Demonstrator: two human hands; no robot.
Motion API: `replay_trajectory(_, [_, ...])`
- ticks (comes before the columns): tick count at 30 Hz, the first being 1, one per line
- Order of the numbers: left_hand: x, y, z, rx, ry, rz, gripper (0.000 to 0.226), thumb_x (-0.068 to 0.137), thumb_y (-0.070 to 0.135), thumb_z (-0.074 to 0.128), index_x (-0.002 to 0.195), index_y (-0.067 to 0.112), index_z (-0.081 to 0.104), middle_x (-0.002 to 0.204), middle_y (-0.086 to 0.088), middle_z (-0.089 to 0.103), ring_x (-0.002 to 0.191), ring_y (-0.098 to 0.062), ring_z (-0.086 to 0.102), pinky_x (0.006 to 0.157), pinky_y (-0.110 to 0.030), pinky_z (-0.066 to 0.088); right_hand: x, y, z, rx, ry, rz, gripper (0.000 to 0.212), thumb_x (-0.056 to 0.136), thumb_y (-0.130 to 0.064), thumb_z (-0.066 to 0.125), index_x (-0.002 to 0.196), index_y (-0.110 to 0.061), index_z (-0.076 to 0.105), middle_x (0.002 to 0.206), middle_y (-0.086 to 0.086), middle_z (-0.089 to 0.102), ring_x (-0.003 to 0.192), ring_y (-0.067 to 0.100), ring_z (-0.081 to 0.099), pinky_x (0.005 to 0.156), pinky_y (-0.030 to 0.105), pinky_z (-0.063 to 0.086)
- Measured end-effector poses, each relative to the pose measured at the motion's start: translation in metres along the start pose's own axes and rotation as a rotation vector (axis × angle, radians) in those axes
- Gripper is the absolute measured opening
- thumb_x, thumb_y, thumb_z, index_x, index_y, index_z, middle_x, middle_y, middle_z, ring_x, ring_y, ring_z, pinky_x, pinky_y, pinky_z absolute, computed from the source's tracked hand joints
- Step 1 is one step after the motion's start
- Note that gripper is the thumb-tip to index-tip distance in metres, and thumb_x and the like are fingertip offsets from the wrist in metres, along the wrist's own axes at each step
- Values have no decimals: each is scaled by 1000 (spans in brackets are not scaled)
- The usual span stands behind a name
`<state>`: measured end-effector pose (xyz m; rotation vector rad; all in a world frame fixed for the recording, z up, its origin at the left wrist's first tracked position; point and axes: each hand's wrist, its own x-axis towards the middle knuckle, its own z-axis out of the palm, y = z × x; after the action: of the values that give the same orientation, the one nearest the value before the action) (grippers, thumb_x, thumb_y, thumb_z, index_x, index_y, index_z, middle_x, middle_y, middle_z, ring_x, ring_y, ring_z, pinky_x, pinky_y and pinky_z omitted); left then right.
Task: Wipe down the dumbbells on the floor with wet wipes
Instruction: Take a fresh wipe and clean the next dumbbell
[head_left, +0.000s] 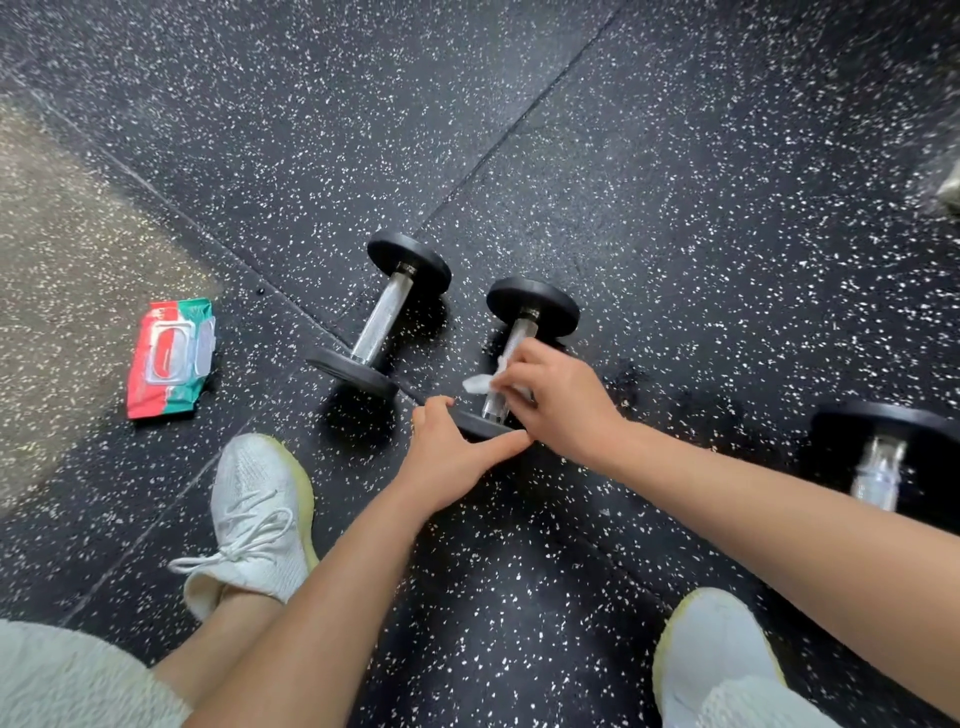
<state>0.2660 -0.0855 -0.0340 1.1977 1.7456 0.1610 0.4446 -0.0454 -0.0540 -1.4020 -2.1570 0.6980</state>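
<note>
Now | right hand (558, 400) pinches wet wipe (478, 384) against middle dumbbell (532, 306) handle | left hand (447, 457) fingers curl round its near plate

Your right hand (556, 395) covers most of the wipe (478, 383) and the mid-handle of the middle dumbbell (532, 306). Your left hand (447, 462) hides part of its near plate. The right-side dumbbell (878, 467) is cut by the frame edge, its near end behind your forearm. The pale object (950, 189) top right is blurred and cropped, perhaps a shoe tip. The wipes pack (171, 358) print is too small to read.
</note>
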Motion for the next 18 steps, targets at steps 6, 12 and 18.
replay_trajectory(6, [-5, 4, 0, -1, -11, -1, 123, 65, 75, 85, 155, 17, 25, 150, 3, 36, 131, -17, 47, 109, -37, 42, 13, 12, -8, 18, -4, 35, 11, 89, -21, 74, 96, -23, 81, 93, -11, 62, 79, 13, 62, 71, 34, 53])
replay_trajectory(12, [-7, 4, 6, -35, -42, -7, 118, 68, 72, 84, 153, 23, 20, 152, 1, 39, 131, -19, 48, 107, -38, 42, 2, 6, -2, 14, 25, 94, 10, 87, -18, 74, 95, -21, 80, 91, -9, 60, 76, 16, 60, 67, 35, 52])
replay_trajectory(18, [-8, 2, 8, -48, -59, -23, 107, 64, 80, 72, 148, 34, 22, 147, -5, 46, 126, -26, 55, 109, -50, 46, 11, 12, -11, 2, -41, 61, 9, 88, -21, 76, 95, -23, 81, 93, -9, 63, 77, 14, 62, 69, 35, 54])
